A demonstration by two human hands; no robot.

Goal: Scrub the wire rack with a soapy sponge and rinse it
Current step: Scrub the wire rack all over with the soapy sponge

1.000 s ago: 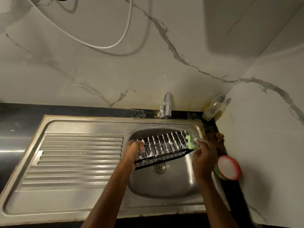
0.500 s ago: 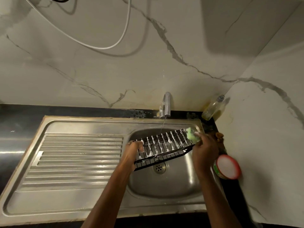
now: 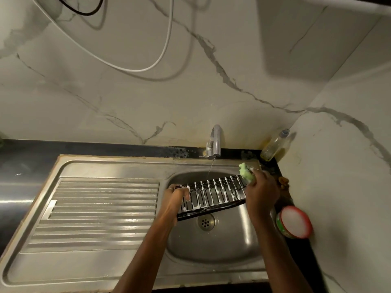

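A black wire rack (image 3: 213,195), streaked with white foam, hangs tilted over the sink basin (image 3: 213,248). My left hand (image 3: 176,197) grips its left end. My right hand (image 3: 261,191) holds a green soapy sponge (image 3: 246,171) against the rack's upper right corner. A thin stream of water falls from the tap (image 3: 214,142) onto the rack's top edge. The rack's right end is hidden behind my right hand.
A ribbed steel drainboard (image 3: 101,210) lies left of the basin. A clear bottle (image 3: 275,144) leans in the back right corner. A round tub with a red rim (image 3: 295,222) sits on the dark counter at the right. White and black cables hang on the marble wall.
My right hand has slid the sponge up and back along the rack's right end. My left hand keeps its hold, and the rack has shifted only slightly.
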